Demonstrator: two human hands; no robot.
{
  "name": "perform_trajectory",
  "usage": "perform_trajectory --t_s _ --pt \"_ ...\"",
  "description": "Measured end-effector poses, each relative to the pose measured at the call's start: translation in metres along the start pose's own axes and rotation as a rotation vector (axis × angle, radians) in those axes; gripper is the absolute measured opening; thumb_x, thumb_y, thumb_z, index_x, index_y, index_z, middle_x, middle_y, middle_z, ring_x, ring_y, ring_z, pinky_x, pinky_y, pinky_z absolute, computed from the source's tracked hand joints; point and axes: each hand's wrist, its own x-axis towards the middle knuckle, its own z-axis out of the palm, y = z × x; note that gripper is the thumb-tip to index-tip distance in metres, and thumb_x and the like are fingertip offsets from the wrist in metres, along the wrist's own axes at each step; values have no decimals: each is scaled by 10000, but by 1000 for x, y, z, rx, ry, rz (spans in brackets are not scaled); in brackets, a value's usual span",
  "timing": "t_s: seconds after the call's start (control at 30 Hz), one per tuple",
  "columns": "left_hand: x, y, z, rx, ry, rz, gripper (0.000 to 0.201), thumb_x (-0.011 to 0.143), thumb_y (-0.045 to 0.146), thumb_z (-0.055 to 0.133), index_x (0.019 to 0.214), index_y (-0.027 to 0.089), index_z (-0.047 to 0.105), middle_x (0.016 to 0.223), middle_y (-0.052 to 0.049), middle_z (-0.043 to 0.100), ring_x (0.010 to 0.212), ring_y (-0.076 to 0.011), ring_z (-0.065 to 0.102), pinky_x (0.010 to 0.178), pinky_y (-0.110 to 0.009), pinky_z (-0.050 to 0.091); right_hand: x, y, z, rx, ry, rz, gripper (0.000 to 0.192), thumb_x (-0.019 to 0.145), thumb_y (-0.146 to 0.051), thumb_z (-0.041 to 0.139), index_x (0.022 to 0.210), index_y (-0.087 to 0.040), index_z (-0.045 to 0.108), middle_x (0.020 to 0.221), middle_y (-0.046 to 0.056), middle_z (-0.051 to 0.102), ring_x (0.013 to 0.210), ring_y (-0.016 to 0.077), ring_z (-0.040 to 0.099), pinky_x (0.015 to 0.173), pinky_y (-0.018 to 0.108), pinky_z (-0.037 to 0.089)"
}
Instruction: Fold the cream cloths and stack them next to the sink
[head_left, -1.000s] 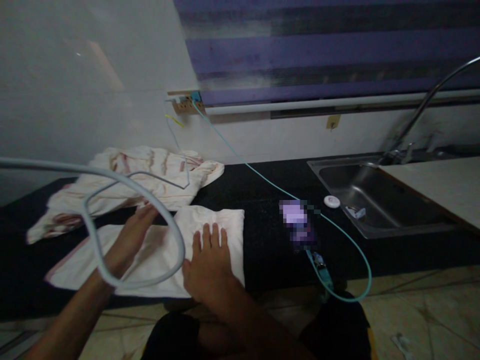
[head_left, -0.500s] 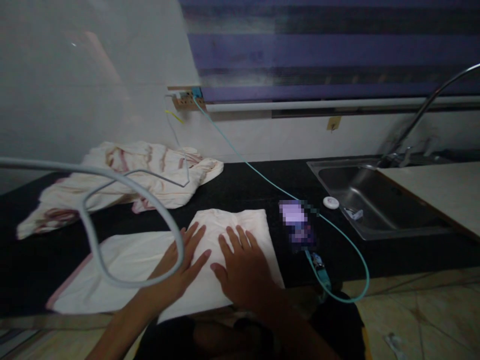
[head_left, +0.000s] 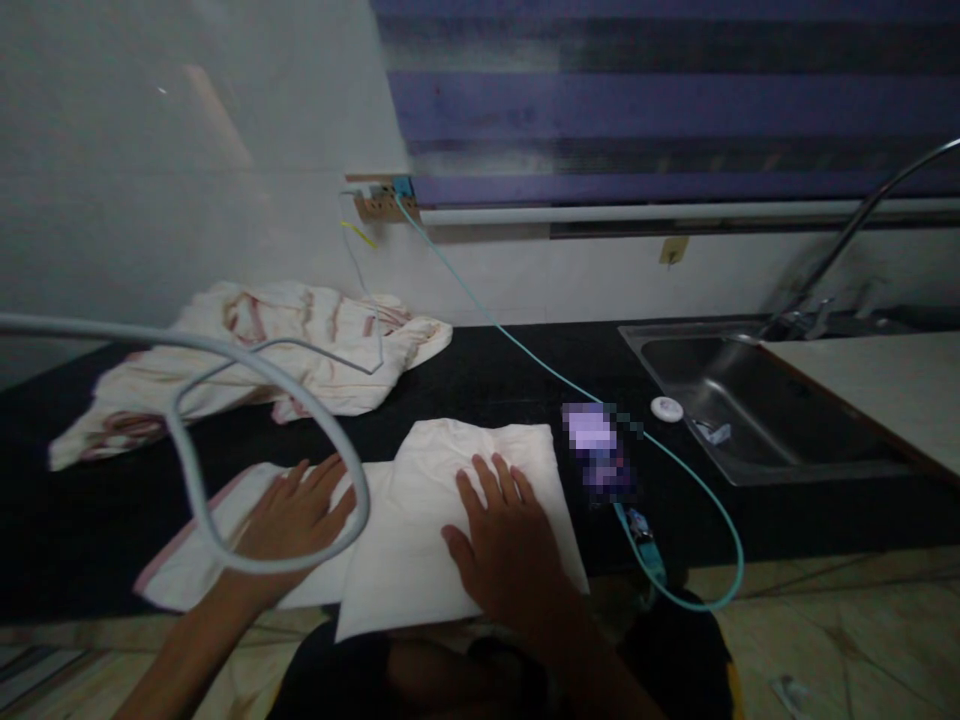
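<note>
A white cloth (head_left: 420, 540) with a pinkish edge lies partly folded on the black counter, its right part doubled over. My right hand (head_left: 510, 535) rests flat on the folded part, fingers spread. On the single-layer part to the left lies my left hand (head_left: 300, 510), its fingers stretched out and palm down. A grey cable loop (head_left: 352, 450) close to the camera crosses in front of the left hand and hides some of it. Neither hand grips anything.
A crumpled cream cloth pile (head_left: 300, 330) with reddish stripes sits at the back left. On the right are a blurred-out phone (head_left: 596, 450) on a teal cable (head_left: 517, 345), a round white object (head_left: 667, 409) and a steel sink (head_left: 750, 410) with a board (head_left: 877, 370) partly over it.
My left hand has moved left, off the folded part and onto the cloth's left part. The cloth's left end has drawn in to the right. My right hand stays on the fold.
</note>
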Motion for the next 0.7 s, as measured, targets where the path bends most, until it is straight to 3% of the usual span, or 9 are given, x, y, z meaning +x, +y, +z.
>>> perform_trajectory --t_s 0.1,0.27,0.47,0.6,0.7 --pt "-8 -4 -4 -6 2 40 490 1015 326 361 1351 205 697 1634 -141 478 1546 -454 348 1198 -702 348 0 1 -1 -4 -10 -7 620 1091 -496 447 1593 -133 473 1697 168 386 1608 350 284 1299 547 301" --pt "-10 3 -8 9 -29 40 518 1011 291 360 1424 216 664 1692 -136 386 1559 -484 306 1203 -741 306 -2 7 0 -12 -38 -64 675 1068 -530 494 1616 -138 439 1705 198 353 1608 387 266 1296 592 278" --pt "-1 19 -18 -34 -34 -104 632 1043 428 306 1519 93 553 1621 -196 479 1498 -490 406 1189 -674 380 19 -13 -10 -14 -95 34 685 1040 -513 558 1591 -116 466 1680 234 385 1578 441 308 1261 656 283" --pt "-2 22 -17 -58 -11 -113 595 1034 397 314 1501 138 578 1633 -181 470 1519 -494 375 1201 -711 329 47 -38 -6 87 -25 40 634 1073 -496 473 1626 -192 415 1730 142 330 1601 404 265 1273 649 264" --pt "-3 23 -16 -81 -7 -107 551 1014 393 358 1450 197 633 1666 -146 433 1555 -499 304 1220 -759 243 56 -42 12 97 -78 16 581 1089 -485 421 1601 -216 464 1717 106 372 1606 387 259 1290 658 204"
